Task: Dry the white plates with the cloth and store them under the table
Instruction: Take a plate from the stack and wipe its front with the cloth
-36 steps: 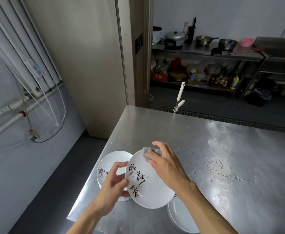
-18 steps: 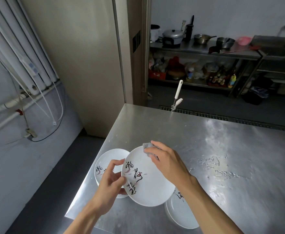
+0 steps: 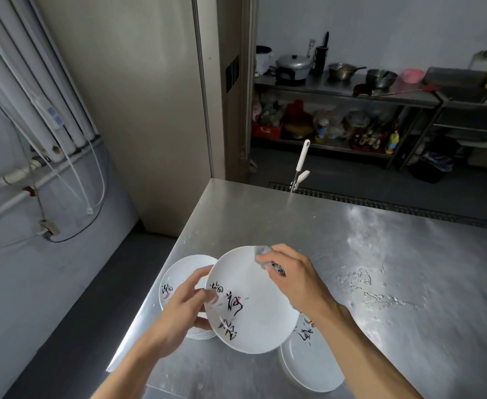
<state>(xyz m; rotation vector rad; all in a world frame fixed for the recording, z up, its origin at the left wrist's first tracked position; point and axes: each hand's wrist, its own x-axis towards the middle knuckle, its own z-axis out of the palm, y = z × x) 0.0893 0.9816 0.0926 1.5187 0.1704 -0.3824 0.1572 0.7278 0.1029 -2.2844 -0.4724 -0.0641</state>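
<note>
white plate (image 3: 254,309) with black lettering is held tilted above the steel table (image 3: 351,254); left hand (image 3: 184,309) grips its left rim, right hand (image 3: 294,277) pinches a grey cloth (image 3: 263,251) against its upper edge.

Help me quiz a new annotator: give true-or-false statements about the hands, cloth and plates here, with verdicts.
The left hand grips the held plate by its rim. True.
The right hand presses the cloth on its near edge. False: its far edge.
The held plate is plain white. False: it bears black characters.
A stack of plates sits left of it on the table. True.
The table is dry. False: water drops lie on its right part.
</note>
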